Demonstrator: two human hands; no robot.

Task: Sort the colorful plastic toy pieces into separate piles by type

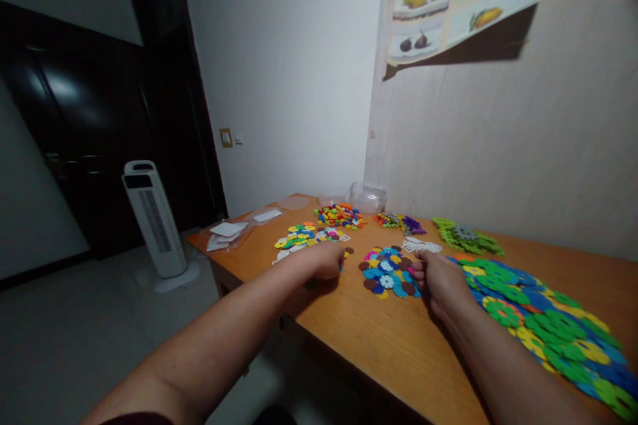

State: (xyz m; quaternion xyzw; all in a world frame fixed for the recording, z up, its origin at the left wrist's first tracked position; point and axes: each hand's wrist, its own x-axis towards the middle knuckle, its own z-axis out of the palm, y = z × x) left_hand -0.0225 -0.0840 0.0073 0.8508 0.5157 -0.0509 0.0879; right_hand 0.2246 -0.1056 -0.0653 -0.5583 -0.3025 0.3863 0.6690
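Note:
My left hand (329, 260) is closed and points down beside a spread of yellow, green, white and blue plastic flakes (298, 237); its fingertips are hidden. My right hand (443, 279) is curled at the right edge of a round pile of blue, brown and yellow flower-shaped flakes (387, 281). A bit of pink shows by its fingertips, but I cannot tell whether the fingers hold it or it lies in the pile. White pieces (421, 245) lie just behind that hand. To its right spreads a large heap of green, blue and yellow notched discs (553, 325).
Along the back of the wooden table (359, 339) stand small colourful blocks (339, 214), a clear plastic box (367, 198), purple pieces (413, 225) and green interlocking pieces (466, 236). Bagged white cards (228, 230) lie at the left edge. A white tower fan (155, 226) stands on the floor.

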